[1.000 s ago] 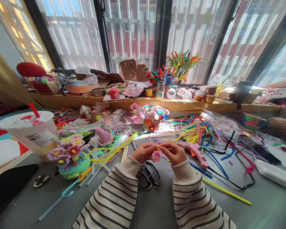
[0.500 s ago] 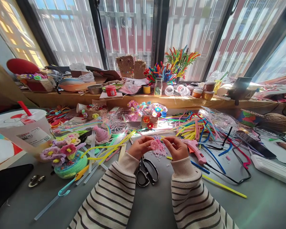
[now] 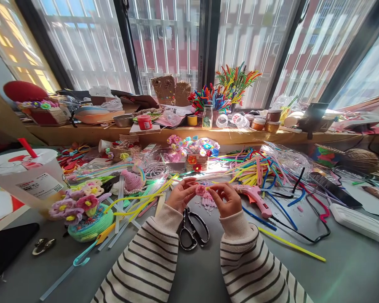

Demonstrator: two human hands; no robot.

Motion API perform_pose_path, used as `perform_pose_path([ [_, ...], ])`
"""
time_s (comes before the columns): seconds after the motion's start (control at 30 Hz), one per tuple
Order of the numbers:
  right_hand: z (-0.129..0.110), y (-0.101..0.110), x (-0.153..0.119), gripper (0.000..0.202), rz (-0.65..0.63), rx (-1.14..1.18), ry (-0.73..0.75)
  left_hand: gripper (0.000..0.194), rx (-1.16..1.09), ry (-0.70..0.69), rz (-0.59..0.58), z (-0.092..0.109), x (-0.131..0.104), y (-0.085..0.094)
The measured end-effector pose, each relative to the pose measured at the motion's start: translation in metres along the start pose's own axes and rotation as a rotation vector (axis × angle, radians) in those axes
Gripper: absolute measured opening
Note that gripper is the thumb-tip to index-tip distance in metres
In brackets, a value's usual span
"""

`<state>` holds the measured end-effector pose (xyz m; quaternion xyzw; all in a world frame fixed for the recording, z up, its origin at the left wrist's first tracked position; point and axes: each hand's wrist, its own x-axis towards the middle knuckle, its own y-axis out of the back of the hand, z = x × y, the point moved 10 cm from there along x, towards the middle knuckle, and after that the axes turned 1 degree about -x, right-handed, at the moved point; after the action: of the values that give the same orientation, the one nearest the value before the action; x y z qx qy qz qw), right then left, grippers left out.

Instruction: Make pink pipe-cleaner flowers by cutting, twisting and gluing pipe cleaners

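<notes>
In the middle of the head view, my left hand [image 3: 180, 196] pinches a small pink pipe-cleaner flower [image 3: 201, 190] by its edge. My right hand [image 3: 228, 200] is closed, thumb and fingertips together, around a tiny yellow piece [image 3: 207, 189] right at the flower's right side. Whether the yellow piece touches the flower I cannot tell. Behind and below the flower lies a heap of pink fuzzy trimmings [image 3: 208, 203]. Black-handled scissors [image 3: 194, 230] rest on the grey table under my hands, blades pointing away, partly hidden by the left hand.
A pink glue gun [image 3: 255, 198] lies right of my right hand, its cord running right. Loose pipe cleaners [image 3: 255, 166] spread behind it. A pot of fuzzy flowers [image 3: 90, 221] and a tall drink cup [image 3: 34, 181] stand left. A flower basket [image 3: 197, 161] is behind my hands.
My right hand has moved in, bringing the yellow piece against or close beside the flower. Both hands appear slightly further left, as the whole view has shifted a little.
</notes>
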<state>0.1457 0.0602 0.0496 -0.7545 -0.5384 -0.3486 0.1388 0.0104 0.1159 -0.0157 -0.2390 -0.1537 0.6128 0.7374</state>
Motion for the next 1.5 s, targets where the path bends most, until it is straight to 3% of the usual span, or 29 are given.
perform_pose_path([
  [0.57, -0.01, -0.009, -0.004, 0.01, 0.003, -0.128, 0.137, 0.029, 0.015, -0.001, 0.004, 0.0, 0.0, 0.002],
  [1.03, -0.015, -0.009, -0.005, 0.01, -0.055, -0.16, 0.053, 0.031, 0.01, 0.011, 0.002, -0.003, 0.001, 0.001],
  [1.5, -0.016, -0.003, -0.005, 0.013, 0.031, -0.152, 0.159, 0.032, 0.005, -0.016, -0.006, 0.0, 0.002, 0.001],
])
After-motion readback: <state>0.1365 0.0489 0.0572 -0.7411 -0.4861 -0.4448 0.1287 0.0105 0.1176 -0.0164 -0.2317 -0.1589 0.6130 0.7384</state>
